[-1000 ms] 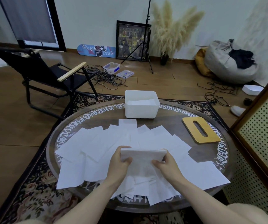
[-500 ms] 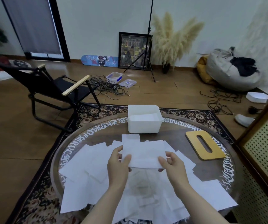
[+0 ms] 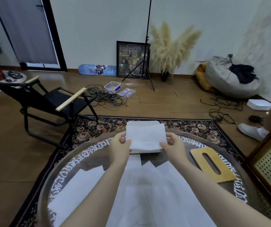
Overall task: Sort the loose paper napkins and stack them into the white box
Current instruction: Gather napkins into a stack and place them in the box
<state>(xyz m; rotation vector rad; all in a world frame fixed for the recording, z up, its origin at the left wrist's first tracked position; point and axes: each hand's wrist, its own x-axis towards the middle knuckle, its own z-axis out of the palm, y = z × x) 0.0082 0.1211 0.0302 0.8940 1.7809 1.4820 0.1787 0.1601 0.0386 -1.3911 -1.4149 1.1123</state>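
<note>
Now the stack of napkins (image 3: 145, 137) hung over the white box (image 3: 141, 124), having travelled from just above the loose napkins (image 3: 131, 190) near the table's front edge a second earlier out to the box at the far side. It hid most of the box; only the rear rim and a strip of the front wall below it showed. The left hand (image 3: 118, 145) pinched the stack's left edge, thumb on top and fingers curled beneath, while the right hand (image 3: 172, 145) pinched the right edge the same way. That put the batch at the point of release, I judged, with only a lowering into the opening left. Many sheets lay spread across the round table (image 3: 229, 190), so much sorting remained. A wooden lid (image 3: 213, 166) with a slot sat to the right, apart from the box.
</note>
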